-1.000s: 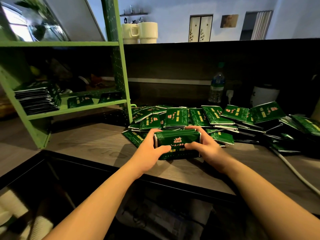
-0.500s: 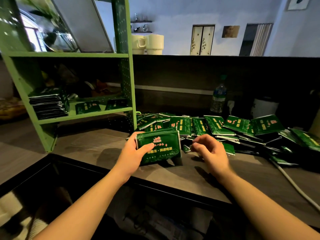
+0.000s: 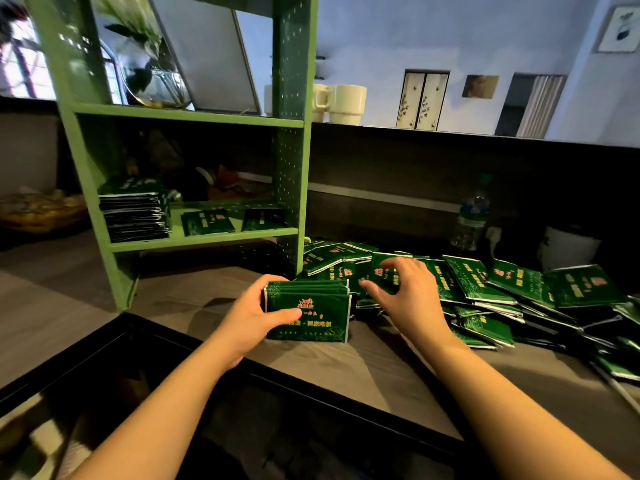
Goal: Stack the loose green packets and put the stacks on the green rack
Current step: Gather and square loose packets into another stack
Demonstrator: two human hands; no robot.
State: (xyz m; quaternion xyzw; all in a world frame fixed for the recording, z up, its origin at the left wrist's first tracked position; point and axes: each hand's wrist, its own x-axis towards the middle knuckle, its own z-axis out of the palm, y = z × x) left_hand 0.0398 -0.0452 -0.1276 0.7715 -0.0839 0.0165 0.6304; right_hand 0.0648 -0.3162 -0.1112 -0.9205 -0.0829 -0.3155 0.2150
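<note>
While the left hand (image 3: 247, 318) grips a small stack of green packets (image 3: 308, 311) by its left end, thumb across the front face and fingers (image 3: 273, 284) curled behind, the stack stands on edge on the counter (image 3: 194, 299). The right hand (image 3: 403, 294) hovers with fingers (image 3: 398, 263) spread and loosely bent, holding nothing, just above the loose packets (image 3: 485, 289) heaped beyond its fingertips. The green rack (image 3: 204, 237) stands past the left fingers and already bears one tall stack (image 3: 133, 216).

Assessment: the packets appear light, thin, flexible and glossy, so a stack is likely to shear or fan out. It is best held across both short ends, pressing inward, with support beneath. Single packets are best lifted at an exposed edge.
</note>
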